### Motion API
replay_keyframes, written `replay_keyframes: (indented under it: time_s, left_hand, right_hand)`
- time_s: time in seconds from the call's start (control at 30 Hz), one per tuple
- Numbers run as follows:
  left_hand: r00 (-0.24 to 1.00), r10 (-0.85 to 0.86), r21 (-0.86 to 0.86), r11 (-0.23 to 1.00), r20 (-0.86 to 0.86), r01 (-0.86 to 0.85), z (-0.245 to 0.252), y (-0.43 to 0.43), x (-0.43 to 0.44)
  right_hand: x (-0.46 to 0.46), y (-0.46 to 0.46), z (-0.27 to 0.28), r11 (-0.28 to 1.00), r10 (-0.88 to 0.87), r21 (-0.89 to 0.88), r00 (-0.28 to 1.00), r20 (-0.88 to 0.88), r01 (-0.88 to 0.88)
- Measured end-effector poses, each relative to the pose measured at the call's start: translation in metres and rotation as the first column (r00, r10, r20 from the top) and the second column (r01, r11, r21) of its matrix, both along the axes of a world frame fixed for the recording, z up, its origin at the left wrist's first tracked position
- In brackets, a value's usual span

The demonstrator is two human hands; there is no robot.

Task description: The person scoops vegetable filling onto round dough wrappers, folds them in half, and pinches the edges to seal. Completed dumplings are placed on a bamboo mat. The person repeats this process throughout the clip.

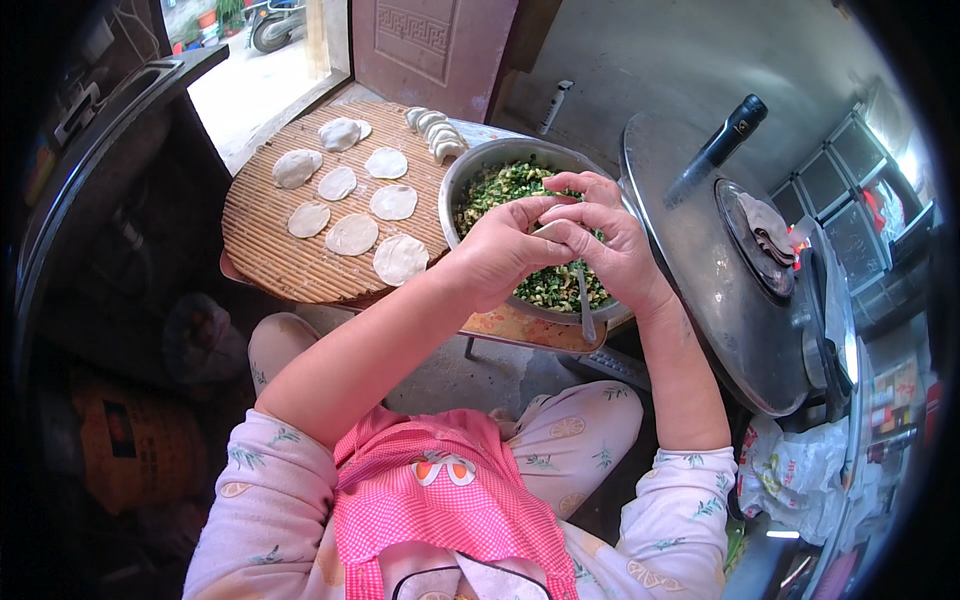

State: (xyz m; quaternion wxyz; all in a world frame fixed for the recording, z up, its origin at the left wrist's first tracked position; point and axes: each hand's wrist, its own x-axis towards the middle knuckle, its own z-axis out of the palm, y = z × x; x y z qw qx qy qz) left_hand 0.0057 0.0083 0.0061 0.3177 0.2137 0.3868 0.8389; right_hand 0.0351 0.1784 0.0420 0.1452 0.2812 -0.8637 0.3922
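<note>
My left hand (516,246) and my right hand (604,236) meet above a metal bowl (452,187) of chopped green and yellow filling (491,187). Between their fingers they pinch a folded dough wrapper (553,227), mostly hidden by the fingers. A metal spoon (586,311) leans in the bowl, its handle over the near rim. Left of the bowl, a round slatted mat (255,217) carries several flat dough wrappers (352,235), some stacked. A row of folded dumplings (436,133) lies at the mat's far right edge.
To the right stands a large round metal surface (697,262) bearing a dark bottle-like object (724,139) and a round lid (739,240) with a folded cloth (766,217). A spray bottle (555,107) stands behind the bowl. Plastic bags (791,476) are at the lower right.
</note>
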Motion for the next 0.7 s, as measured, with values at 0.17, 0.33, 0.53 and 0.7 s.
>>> replay_keyframes:
  time_s: [0.17, 0.33, 0.53, 0.7]
  left_hand:
    - [0.993, 0.115, -0.045, 0.992, 0.019, -0.114, 0.0, 0.004, 0.005]
    - [0.987, 0.132, 0.058, 0.989, 0.093, -0.138, 0.0, 0.004, 0.004]
    - [0.987, 0.114, 0.078, 0.989, 0.113, -0.123, -0.006, 0.001, -0.001]
    - [0.989, 0.108, 0.068, 0.991, 0.102, -0.116, -0.005, 0.004, 0.002]
  right_hand:
    - [0.001, 0.004, -0.001, 0.974, 0.075, -0.22, 0.993, 0.093, -0.053]
    - [0.001, 0.016, -0.013, 0.902, -0.082, -0.406, 0.983, 0.167, 0.144]
    - [0.017, 0.009, -0.014, 0.816, 0.071, -0.533, 0.876, 0.477, 0.224]
    - [0.008, 0.015, -0.025, 0.716, 0.187, -0.655, 0.838, 0.514, 0.242]
